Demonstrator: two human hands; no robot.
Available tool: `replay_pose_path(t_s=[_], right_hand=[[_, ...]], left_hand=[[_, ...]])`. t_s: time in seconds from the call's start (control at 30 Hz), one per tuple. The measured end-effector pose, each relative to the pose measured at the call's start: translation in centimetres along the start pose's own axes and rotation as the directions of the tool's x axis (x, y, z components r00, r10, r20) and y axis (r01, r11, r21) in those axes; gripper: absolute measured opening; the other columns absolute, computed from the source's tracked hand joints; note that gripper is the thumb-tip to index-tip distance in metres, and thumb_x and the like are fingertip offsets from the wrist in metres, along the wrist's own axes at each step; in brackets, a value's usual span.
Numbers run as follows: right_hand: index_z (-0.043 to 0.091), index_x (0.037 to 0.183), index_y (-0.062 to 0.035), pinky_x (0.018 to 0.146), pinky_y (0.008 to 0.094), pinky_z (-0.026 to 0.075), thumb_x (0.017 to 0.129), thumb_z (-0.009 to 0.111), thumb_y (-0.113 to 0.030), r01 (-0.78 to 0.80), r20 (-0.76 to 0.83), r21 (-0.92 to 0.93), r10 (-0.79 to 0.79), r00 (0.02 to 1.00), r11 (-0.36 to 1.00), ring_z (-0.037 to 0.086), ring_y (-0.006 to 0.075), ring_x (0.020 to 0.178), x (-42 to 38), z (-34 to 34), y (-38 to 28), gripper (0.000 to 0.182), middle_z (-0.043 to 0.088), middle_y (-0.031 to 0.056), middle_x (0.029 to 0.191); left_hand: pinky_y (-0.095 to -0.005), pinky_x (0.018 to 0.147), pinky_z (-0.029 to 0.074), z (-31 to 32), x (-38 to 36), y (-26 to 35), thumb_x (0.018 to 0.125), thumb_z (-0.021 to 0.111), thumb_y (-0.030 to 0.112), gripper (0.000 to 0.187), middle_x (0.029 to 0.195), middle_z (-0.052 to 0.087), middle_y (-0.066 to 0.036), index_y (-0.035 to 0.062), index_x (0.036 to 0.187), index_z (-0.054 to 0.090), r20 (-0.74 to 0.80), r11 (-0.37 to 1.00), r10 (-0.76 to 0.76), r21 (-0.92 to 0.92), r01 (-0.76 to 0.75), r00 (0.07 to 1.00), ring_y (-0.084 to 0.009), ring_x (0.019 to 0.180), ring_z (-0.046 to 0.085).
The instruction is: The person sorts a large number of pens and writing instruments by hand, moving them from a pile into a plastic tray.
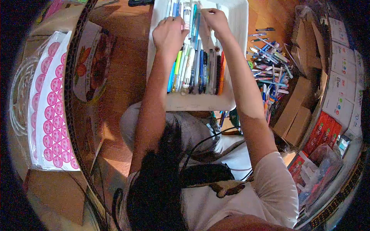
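A white plastic tray (200, 104) holds pens laid side by side in two rows. In the far row, my left hand (169, 35) bends over the pens, its fingers and thumb closed at a thick white pen (187, 15). Teal pens (197, 19) lie just to the right of that pen. My right hand (216, 21) is over the tray's far right part with fingers curled together; whatever is in them is hidden. The near row has a yellow-green pen (177, 62), a white pen (189, 68), dark pens (203, 71) and an orange pen (222, 73).
A heap of loose pens (271, 63) spreads over the wooden floor to the tray's right. Beyond it are cardboard flaps (293, 109) and white boxes (341, 92). Sheets of pink round stickers (54, 115) lie at the left. A dark cable (208, 138) crosses my lap.
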State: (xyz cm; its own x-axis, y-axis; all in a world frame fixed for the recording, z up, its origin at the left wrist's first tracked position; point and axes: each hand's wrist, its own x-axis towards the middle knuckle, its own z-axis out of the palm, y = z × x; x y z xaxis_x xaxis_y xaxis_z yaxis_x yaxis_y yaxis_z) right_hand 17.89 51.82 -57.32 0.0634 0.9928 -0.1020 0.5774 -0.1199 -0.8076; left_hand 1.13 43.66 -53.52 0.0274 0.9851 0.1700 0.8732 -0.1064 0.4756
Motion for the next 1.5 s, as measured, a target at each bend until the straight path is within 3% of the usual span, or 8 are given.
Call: replay_pose_path(t_s=[0.07, 0.23, 0.83, 0.93, 1.03, 1.13, 1.37, 1.5], right_hand=[[0.059, 0.091, 0.0045, 0.063, 0.0281, 0.05, 0.076, 0.063, -0.029, -0.032, 0.002, 0.007, 0.032, 0.999, 0.999, 0.061, 0.0164, 0.067, -0.3, 0.9, -0.4, 0.037, 0.062, 0.0079, 0.072], [0.056, 0.088, 0.0054, 0.072, 0.0408, 0.049, 0.066, 0.071, -0.031, 0.081, -0.108, -0.227, -0.107, 0.988, 0.971, 0.062, 0.0349, 0.077, -1.4, 1.2, -1.8, 0.045, 0.063, 0.0213, 0.079], [0.06, 0.088, -0.0064, 0.071, 0.0435, 0.049, 0.07, 0.069, -0.035, 0.081, 0.009, -0.419, -0.085, 0.996, 0.905, 0.062, 0.0338, 0.082, -2.9, 0.2, -1.7, 0.035, 0.063, 0.0179, 0.086], [0.061, 0.092, -0.0058, 0.067, 0.0389, 0.049, 0.072, 0.068, -0.04, 0.089, -0.021, -0.51, -0.116, 0.993, 0.856, 0.063, 0.0309, 0.078, -3.4, -0.5, -2.8, 0.04, 0.064, 0.0157, 0.083], [0.061, 0.09, -0.0042, 0.069, 0.041, 0.049, 0.074, 0.065, -0.039, -0.01, -0.145, -0.559, -0.085, 0.986, 0.829, 0.062, 0.0344, 0.079, -4.1, -2.7, -3.9, 0.038, 0.064, 0.0186, 0.081], [0.061, 0.087, -0.0025, 0.07, 0.0427, 0.048, 0.075, 0.063, -0.037, 0.004, -0.042, -0.654, -0.041, 0.998, 0.757, 0.061, 0.0373, 0.079, -3.9, -3.3, -1.0, 0.037, 0.063, 0.0207, 0.08], [0.066, 0.077, 0.0004, 0.07, 0.0418, 0.049, 0.073, 0.063, -0.028, 0.003, -0.078, -0.654, -0.071, 0.994, 0.756, 0.061, 0.0372, 0.075, -3.8, -2.4, -1.9, 0.029, 0.062, 0.0226, 0.076], [0.068, 0.074, -0.0015, 0.069, 0.0406, 0.05, 0.07, 0.065, -0.025, 0.114, -0.006, -0.553, -0.14, 0.99, 0.825, 0.063, 0.0352, 0.07, -3.6, -2.1, -2.1, 0.024, 0.063, 0.0205, 0.071]], left_hand=[[-0.0372, 0.066, 0.047, 0.1, -0.1, 0.0, 0.07, 0.068, 0.028, 0.026, 0.083, 0.061, -0.007, 0.0125, 0.089, 0.061, -0.003, 1.0, -0.002, -0.001, 0.002, 1.0, -0.0254, 0.079, 0.06], [-0.037, 0.066, 0.047, 0.3, 0.0, -0.1, 0.07, 0.068, 0.027, 0.025, 0.082, 0.061, -0.007, 0.0114, 0.088, 0.061, -0.014, 0.999, -0.001, -0.039, 0.0, 1.0, -0.0252, 0.079, 0.06], [-0.0376, 0.065, 0.047, 0.2, -0.1, -0.1, 0.07, 0.067, 0.028, 0.025, 0.081, 0.06, -0.007, 0.0115, 0.088, 0.061, -0.003, 1.0, 0.006, -0.004, -0.006, 1.0, -0.0255, 0.079, 0.059], [-0.038, 0.064, 0.047, 0.2, 0.0, -0.2, 0.07, 0.067, 0.028, 0.025, 0.08, 0.06, -0.007, 0.0117, 0.088, 0.061, -0.003, 1.0, 0.006, -0.002, -0.006, 1.0, -0.0258, 0.078, 0.059], [-0.0383, 0.064, 0.047, 0.5, -0.1, -0.4, 0.07, 0.067, 0.028, 0.025, 0.08, 0.06, -0.007, 0.0117, 0.088, 0.061, -0.035, 0.999, 0.03, -0.011, -0.03, 0.999, -0.026, 0.077, 0.059], [-0.0382, 0.064, 0.047, 0.0, -0.1, -0.1, 0.07, 0.067, 0.029, 0.025, 0.08, 0.06, -0.007, 0.0117, 0.088, 0.061, -0.02, 1.0, 0.024, -0.013, -0.024, 1.0, -0.0258, 0.077, 0.06], [-0.0355, 0.067, 0.048, 0.0, 0.0, 0.2, 0.068, 0.071, 0.028, 0.024, 0.082, 0.061, -0.007, 0.0117, 0.083, 0.062, -0.001, 1.0, -0.004, 0.011, 0.004, 1.0, -0.0243, 0.08, 0.06], [-0.0354, 0.066, 0.048, 0.0, 0.0, 0.1, 0.068, 0.07, 0.028, 0.023, 0.082, 0.061, -0.007, 0.0117, 0.083, 0.062, 0.011, 1.0, -0.012, -0.001, 0.012, 1.0, -0.0242, 0.079, 0.06]])
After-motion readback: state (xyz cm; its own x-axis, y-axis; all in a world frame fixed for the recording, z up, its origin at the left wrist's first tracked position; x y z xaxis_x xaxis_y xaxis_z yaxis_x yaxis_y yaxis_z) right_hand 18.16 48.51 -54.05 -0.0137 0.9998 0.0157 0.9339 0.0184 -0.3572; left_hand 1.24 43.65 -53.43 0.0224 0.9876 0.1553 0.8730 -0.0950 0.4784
